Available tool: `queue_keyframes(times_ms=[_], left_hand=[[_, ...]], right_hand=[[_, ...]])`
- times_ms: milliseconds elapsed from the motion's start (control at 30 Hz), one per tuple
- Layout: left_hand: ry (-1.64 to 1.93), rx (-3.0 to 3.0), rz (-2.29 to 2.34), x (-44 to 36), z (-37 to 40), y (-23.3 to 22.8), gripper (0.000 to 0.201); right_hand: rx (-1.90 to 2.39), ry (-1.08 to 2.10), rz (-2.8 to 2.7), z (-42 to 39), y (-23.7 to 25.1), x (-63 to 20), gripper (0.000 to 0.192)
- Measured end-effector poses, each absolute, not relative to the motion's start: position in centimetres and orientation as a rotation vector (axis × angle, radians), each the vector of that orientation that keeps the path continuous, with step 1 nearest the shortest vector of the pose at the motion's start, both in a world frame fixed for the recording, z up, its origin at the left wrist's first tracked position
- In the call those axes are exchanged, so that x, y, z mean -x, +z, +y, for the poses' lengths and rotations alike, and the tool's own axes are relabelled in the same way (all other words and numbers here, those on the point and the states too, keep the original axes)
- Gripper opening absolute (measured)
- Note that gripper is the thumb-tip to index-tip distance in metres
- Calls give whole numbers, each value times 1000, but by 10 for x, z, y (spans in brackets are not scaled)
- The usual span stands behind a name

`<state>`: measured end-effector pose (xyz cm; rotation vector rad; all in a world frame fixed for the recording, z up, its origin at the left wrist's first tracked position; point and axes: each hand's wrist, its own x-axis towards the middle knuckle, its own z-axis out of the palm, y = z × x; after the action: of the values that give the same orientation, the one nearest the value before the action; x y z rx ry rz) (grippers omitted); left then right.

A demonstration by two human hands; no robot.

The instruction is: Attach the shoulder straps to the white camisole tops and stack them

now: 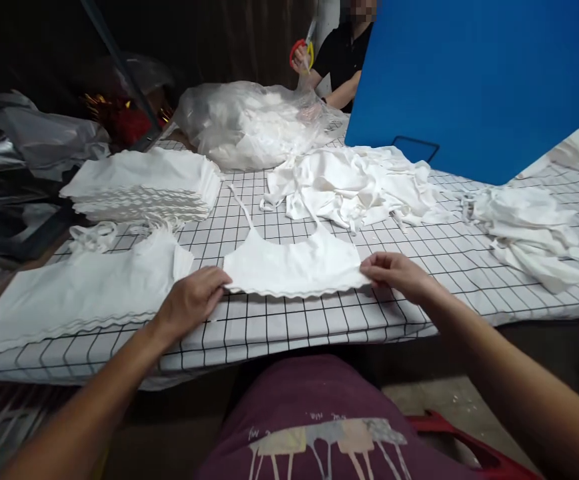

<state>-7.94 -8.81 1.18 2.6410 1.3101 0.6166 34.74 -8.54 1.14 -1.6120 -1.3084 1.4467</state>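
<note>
The top (292, 267), thin white cloth with narrow straps and a scalloped hem, lay flat on the gridded table (289, 320). The left hand (192, 303) and right hand (394, 272) pinched its lower corners. Folded stacks (144, 187) stood left; a crumpled heap (349, 183) waited behind.

Table layout, from your seat

On the table (319, 320) directly before you lies a strapped garment (294, 267), your left hand (192, 303) at its left corner, your right hand (394, 273) at its right. Left of it: a flat stack (79, 293); behind that, a folded stack (144, 187). Behind the garment: a loose heap (354, 183), then a filled bag (249, 123). Right: another heap (524, 227), before a board (479, 80). A co-worker's hand (300, 60) holds scissors (305, 50) beyond the bag.
</note>
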Motion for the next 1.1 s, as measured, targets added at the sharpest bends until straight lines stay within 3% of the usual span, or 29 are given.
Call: queue_keyframes(times_ms=[167, 333, 467, 600, 733, 867, 967, 1100], left_hand=[[566, -2645, 1253, 94, -127, 5, 18], [464, -2627, 1209, 80, -127, 30, 15], [445, -2635, 1086, 8, -94, 37, 16], [511, -2652, 909, -89, -50, 12, 13], [529, -2629, 1031, -142, -21, -24, 28], [545, -2630, 1054, -146, -14, -40, 44], [497, -2638, 1047, -141, -15, -40, 51], [478, -2606, 1031, -140, -14, -41, 49]], right_hand=[[1783, 1491, -1570, -127, 7, -351, 30], [1915, 1079, -1950, -131, 27, -353, 29], [1884, 875, -1938, -85, 38, -338, 31], [1962, 678, -1922, -10, 34, -305, 26], [2055, 632, -1921, 45, 20, -272, 19], [1940, 747, -1974, 56, 19, -264, 6], [1702, 995, -2042, 33, 38, -277, 15], [1051, 1360, -2315, -35, 75, -306, 27]])
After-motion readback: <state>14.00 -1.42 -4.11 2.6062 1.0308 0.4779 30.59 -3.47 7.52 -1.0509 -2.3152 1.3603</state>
